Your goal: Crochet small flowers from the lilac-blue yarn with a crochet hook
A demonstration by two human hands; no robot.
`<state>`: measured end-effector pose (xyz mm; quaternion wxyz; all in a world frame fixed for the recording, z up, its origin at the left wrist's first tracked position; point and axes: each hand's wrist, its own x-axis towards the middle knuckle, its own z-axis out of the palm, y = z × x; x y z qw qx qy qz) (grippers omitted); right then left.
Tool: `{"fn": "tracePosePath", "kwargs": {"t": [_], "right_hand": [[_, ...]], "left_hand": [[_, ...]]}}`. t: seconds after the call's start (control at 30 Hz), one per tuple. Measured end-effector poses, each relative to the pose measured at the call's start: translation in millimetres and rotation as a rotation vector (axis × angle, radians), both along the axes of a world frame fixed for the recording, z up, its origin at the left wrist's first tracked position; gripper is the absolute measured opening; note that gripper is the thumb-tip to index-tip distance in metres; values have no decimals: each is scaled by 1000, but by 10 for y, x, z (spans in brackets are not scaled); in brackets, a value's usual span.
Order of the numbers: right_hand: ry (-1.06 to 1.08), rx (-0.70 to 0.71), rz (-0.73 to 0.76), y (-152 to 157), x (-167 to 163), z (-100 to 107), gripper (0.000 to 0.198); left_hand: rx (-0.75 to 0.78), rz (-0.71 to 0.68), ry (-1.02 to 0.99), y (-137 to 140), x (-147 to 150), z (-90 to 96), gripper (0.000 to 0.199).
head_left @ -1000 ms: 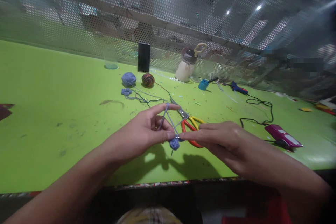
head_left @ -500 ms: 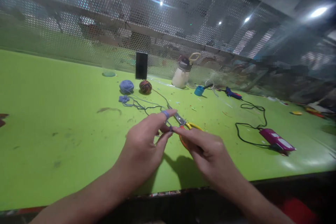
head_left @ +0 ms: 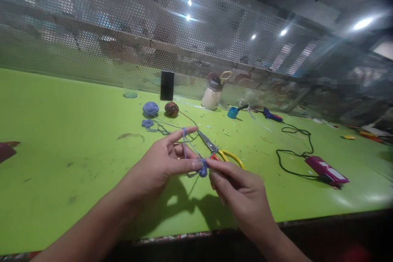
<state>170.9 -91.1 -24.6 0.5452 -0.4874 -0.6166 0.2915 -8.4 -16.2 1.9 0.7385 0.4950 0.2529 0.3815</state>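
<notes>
Through the head view, my left hand [head_left: 164, 157] pinches a small blue yarn piece [head_left: 202, 168] between thumb and fingers, above the worktop [head_left: 76, 151], with a blue strand [head_left: 184, 143] looped over its raised index finger. My right hand [head_left: 242, 190] has its index fingertip against the piece; whether its grip holds a tool there I can't make out, since the fingers hide it.

The likeliest fault, I judge, is lost tension: should that index finger dip, the loop could slide off and the stitches slacken. A loose pinch would let the piece twist. I would also watch the scissors [head_left: 209, 143], lying just beyond the hands; slack yarn could catch on them. The blue ball [head_left: 150, 109] and the multicoloured ball [head_left: 171, 109] sit side by side, their trailing yarns close together, so a hard pull might tangle them or drag the blue flower-like piece [head_left: 147, 123] in front.

Of the containers, the pale bottle [head_left: 211, 98] stands capped, contents unseen. The blue pot [head_left: 232, 112] has a dark stick [head_left: 243, 107] at its mouth; I can't say how deep it goes. The clear cup [head_left: 131, 95] shows a bluish base, perhaps liquid.
</notes>
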Motion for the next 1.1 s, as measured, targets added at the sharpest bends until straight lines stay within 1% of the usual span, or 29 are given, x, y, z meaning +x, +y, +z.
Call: {"fn": "tracePosePath", "kwargs": {"t": [0.1,0.13,0.2,0.23,0.3,0.37,0.47,0.63,0.77,0.9,1.1], "right_hand": [[-479,185,56,-40,135,144,36],[-608,191,62,-54,166,192,41],[-789,169,74,-80,207,284,47],[-846,142,78,-92,222,327,49],[-890,94,107,-108,247,405,52],[-838,42,179,-108,272,461,52],[-636,-65,286,-81,308,477,46],[-328,-221,273,-31,328,328,35],[-104,-271,250,-19,313,194,32],[-31,-290,223,-10,289,140,30],[-22,-291,228,1,258,161,29]], "left_hand": [[48,32,64,-9,-4,11,81],[76,49,102,-16,2,20,80],[113,69,161,-26,12,41,77],[121,64,176,-27,13,49,75],[120,37,173,-20,8,54,69],[113,9,156,-7,-4,41,63],[114,-27,150,2,-14,14,54],[141,-57,167,-25,16,16,39],[179,-60,222,-59,48,27,32],[151,-29,194,-70,64,12,32],[151,13,168,-42,22,-10,27]]}}
